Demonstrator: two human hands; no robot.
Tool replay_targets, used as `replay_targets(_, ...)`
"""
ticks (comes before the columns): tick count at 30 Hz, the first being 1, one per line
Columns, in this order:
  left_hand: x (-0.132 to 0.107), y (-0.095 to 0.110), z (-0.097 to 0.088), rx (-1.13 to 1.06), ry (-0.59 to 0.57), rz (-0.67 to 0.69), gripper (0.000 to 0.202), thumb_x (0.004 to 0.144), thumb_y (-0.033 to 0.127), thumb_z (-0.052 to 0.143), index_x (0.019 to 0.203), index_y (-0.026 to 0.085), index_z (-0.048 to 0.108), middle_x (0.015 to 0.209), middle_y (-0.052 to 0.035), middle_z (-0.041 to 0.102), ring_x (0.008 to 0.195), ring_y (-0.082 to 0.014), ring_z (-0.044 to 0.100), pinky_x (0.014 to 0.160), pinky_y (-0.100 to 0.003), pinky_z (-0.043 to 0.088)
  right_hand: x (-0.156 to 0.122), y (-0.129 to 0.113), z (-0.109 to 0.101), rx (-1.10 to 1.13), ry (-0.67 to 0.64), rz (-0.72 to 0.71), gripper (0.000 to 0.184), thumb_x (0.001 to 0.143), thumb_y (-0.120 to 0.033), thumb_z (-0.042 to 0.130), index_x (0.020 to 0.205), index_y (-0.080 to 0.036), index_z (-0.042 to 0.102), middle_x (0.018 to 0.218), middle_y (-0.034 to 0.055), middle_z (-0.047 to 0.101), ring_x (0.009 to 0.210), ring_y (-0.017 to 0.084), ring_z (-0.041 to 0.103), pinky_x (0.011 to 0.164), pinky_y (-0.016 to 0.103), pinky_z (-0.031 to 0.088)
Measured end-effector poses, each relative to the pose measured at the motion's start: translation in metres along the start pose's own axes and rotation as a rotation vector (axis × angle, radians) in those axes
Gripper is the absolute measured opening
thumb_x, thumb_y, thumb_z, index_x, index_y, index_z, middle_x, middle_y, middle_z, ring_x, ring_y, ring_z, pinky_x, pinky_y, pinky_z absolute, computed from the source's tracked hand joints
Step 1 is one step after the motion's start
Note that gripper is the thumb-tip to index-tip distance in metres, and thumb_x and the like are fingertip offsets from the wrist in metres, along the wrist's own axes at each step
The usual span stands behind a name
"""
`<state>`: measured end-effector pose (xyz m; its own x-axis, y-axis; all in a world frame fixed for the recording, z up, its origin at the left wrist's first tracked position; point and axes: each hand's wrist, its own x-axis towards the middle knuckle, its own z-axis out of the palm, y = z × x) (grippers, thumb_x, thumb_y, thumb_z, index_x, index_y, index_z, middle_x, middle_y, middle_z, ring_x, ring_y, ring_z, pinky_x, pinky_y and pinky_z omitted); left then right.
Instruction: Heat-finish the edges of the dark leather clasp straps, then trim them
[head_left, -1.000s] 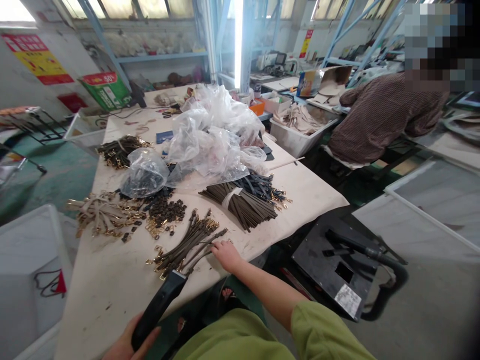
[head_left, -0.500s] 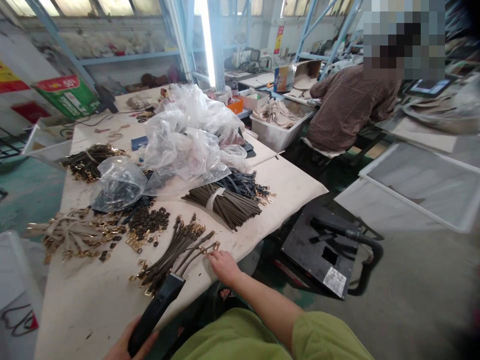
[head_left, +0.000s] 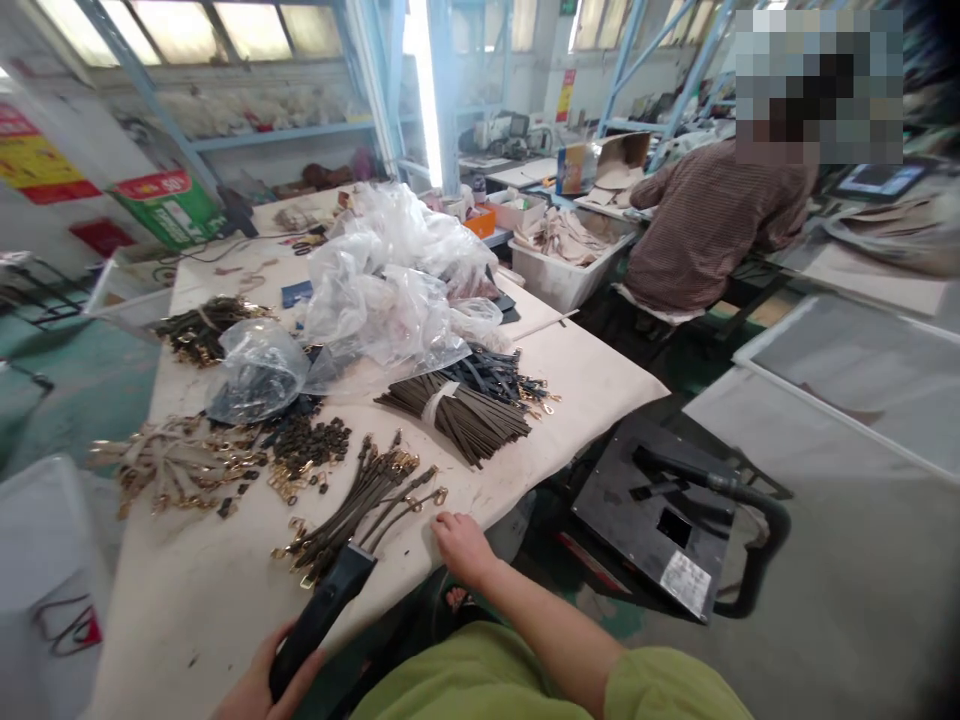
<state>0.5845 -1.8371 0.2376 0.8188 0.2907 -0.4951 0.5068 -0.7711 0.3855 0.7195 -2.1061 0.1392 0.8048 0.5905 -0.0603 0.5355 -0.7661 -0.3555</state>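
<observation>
While the left hand (head_left: 264, 672) is gripping a black handheld tool (head_left: 322, 618) by its body at the near edge of the table (head_left: 154, 625), the right hand (head_left: 465, 549) is lying palm down and empty on the tabletop, its fingers loosely curled. That hand is resting just beside a bunch of dark straps with gold clasps (head_left: 346, 505), whose thin ends are fanning toward it, and the tool's tip is overlapping the bunch's near end from the camera's view. Farther left, beige straps with gold hardware (head_left: 176, 462) are sprawling beside a heap of small dark fittings (head_left: 309, 447). Just beyond, a bundle of dark strips (head_left: 450, 420) is lying tied with a white band, with more dark straps (head_left: 491, 375) touching its far side. A transparent bag (head_left: 255, 375) is holding dark parts, and another strap pile (head_left: 206, 330) is sitting at the far left. Crumpled plastic bags (head_left: 390, 285) are rising behind them all. To the right, a black board with a hose (head_left: 652, 525) is sitting off the table, while a seated co-worker in a brown shirt (head_left: 712, 230) is working far off beside a white tub of beige pieces (head_left: 570, 262).
</observation>
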Motion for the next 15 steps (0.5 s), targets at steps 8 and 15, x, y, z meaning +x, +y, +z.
replay_targets(8, -0.034, 0.01, -0.009, 0.005, 0.041, -0.023, 0.05, 0.078, 0.048, 0.041, 0.12, 0.02, 0.043, 0.103, -0.0082, 0.062, 0.092, -0.0225, 0.059, 0.077, -0.029, 0.042, -0.004, -0.006, 0.015, 0.028, -0.009, -0.028, 0.033, 0.08, -0.016, 0.039, 0.11, -0.02, 0.053, 0.107, 0.0084, 0.055, 0.093, 0.018, 0.05, 0.082, 0.03, 0.036)
replay_targets(15, -0.052, -0.01, 0.003, -0.051, 0.03, -0.067, 0.055, 0.078, 0.05, 0.042, 0.123, 0.02, 0.043, 0.112, -0.0091, 0.059, 0.099, -0.0232, 0.056, 0.081, -0.029, 0.04, 0.018, -0.036, 0.018, 0.004, -0.082, -0.191, 0.037, 0.08, -0.015, 0.038, 0.114, -0.021, 0.051, 0.114, 0.0085, 0.053, 0.099, 0.018, 0.048, 0.086, 0.03, 0.036)
